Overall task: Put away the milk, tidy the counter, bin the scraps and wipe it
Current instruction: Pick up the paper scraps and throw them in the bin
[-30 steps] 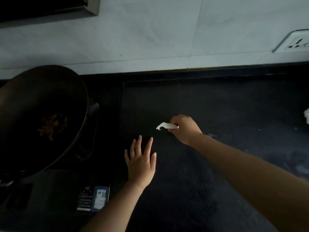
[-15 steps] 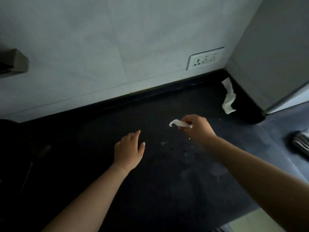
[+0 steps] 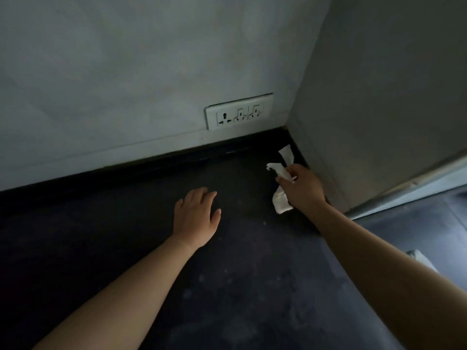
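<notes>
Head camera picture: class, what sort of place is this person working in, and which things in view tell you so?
Probably a home kitchen corner. A dark counter meets a pale wall carrying a socket plate just above it. The right hand holds a white scrap over a white strip; the left hand is empty.

A white wall socket (image 3: pixel 239 111) sits low near the corner.

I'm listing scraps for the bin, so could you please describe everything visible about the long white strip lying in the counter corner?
The long white strip looks like thin, crumpled paper or plastic film. It lies on the dark counter beside the grey side panel, running from the back corner toward the viewer. The right hand, pinching a smaller white scrap, covers its middle; contact is unclear.
</notes>
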Demonstrator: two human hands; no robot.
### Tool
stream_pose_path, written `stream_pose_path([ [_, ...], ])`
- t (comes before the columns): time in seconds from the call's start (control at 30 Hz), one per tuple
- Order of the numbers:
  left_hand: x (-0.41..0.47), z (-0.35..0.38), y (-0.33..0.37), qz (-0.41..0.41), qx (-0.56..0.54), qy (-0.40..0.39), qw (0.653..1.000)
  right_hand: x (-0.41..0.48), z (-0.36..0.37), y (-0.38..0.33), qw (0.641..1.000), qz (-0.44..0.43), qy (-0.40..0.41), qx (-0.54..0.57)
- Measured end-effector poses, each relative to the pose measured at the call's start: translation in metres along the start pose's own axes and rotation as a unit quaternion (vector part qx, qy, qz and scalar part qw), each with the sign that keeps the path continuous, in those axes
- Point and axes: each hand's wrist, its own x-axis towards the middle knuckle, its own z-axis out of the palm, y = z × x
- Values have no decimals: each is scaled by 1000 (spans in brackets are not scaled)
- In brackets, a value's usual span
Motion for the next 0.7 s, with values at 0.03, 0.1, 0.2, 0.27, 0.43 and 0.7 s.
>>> stream_pose_path([
  [0.03,7,2,3,-4,-1,3,1000,7,1,3,1000,-14,-5,-10],
  [0.1,16,8,7,-10,-5,3,1000,13,3,7,996,-48,-26,-65],
  [0.2,23,17,11,-21,-2,-14,1000,12,5,17,985,-77,-59,-140],
  [0.27,22,23,14,-31,-10,-21,999,7,4,23,987,-83,-65,-122],
  [0.43,19,26,12,-34,-16,-15,999,-5,9,35,985,-100,-45,-132],
  [0.7,19,25,12,-36,-12,-33,999,6,34,31,988,-76,-71,-114],
])
